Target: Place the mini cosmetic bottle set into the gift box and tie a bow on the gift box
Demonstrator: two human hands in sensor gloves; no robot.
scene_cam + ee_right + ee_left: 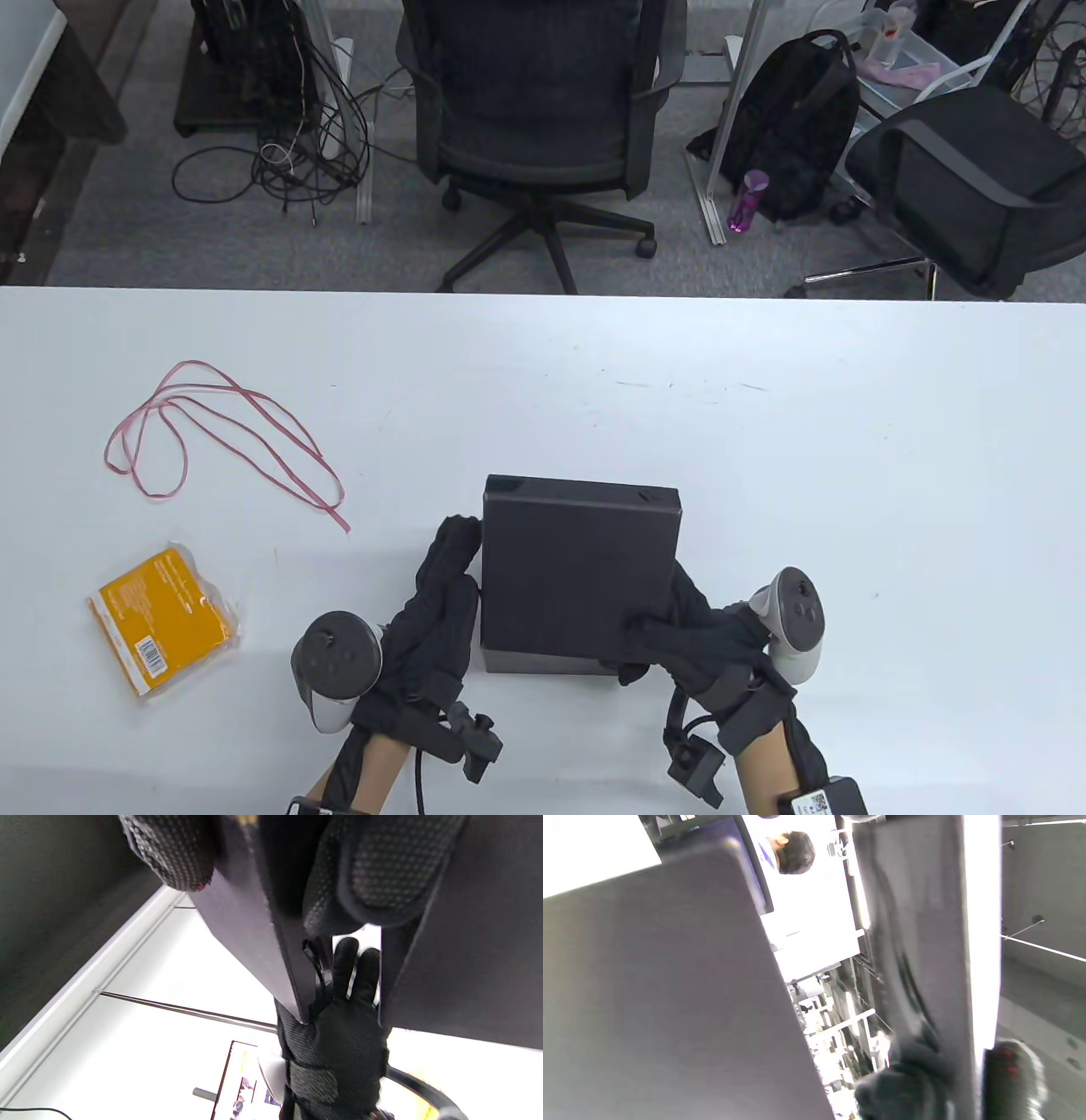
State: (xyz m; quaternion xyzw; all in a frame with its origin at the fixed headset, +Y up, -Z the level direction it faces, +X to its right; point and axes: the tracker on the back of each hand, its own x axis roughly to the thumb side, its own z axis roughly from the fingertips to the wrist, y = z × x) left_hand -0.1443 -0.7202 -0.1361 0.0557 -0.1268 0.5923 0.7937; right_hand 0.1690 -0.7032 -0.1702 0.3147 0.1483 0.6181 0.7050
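A black gift box stands near the table's front edge. Its lid point(581, 560) is tilted up off the base point(543, 662) on the near side. My right hand point(670, 632) grips the lid's near right corner, thumb on top and fingers underneath. In the right wrist view my right hand point(275, 866) pinches the lid's edge point(250, 942). My left hand point(445, 577) lies flat against the box's left side with straight fingers, and the same left hand point(335, 1035) shows between lid and base. An orange packet point(165, 620) in clear wrap lies at the left. A pink ribbon point(221, 433) lies loose beyond it.
The white table's far edge point(543, 290) runs across the middle of the view; office chairs point(534, 110) and a backpack point(789, 127) stand on the floor beyond. The left wrist view is blurred, with a dark box surface point(649, 984) filling its left side.
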